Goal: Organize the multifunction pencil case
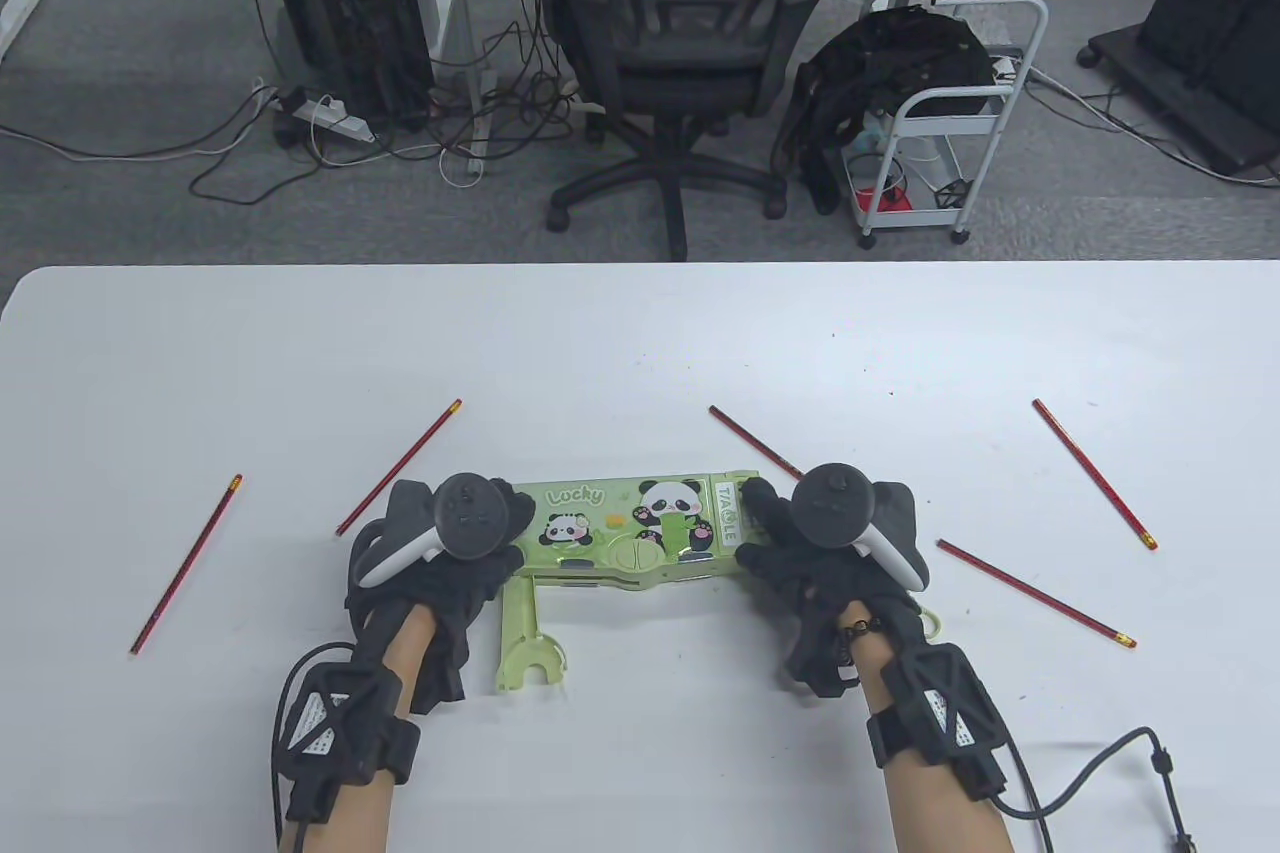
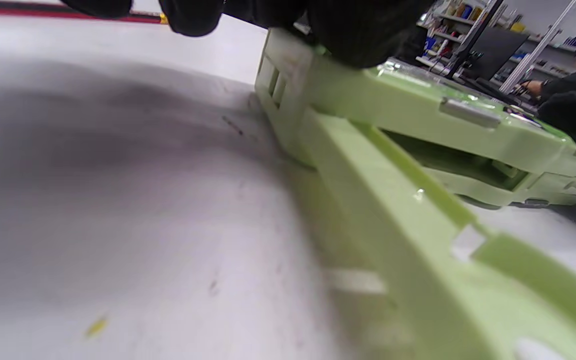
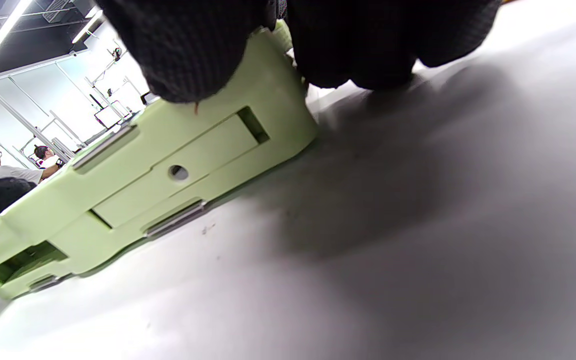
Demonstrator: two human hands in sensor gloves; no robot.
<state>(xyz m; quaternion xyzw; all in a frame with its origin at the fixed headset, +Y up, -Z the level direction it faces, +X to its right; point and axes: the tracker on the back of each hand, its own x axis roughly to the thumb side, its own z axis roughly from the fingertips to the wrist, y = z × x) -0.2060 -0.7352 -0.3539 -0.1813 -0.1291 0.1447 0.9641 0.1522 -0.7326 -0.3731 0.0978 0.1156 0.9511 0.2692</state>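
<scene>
A green panda-print pencil case lies flat near the table's front. A green forked slide-out piece sticks out from its near left side toward me. My left hand holds the case's left end, fingers pressing on its top edge. My right hand holds the right end, fingers over its top corner. Several red pencils lie loose: far left, left of the case, behind the right hand, and two at right. The case's side shows closed drawer panels.
The white table ends at a far edge, with an office chair and a white cart beyond it. A small pale green loop lies by my right wrist. Glove cables trail off the front corners.
</scene>
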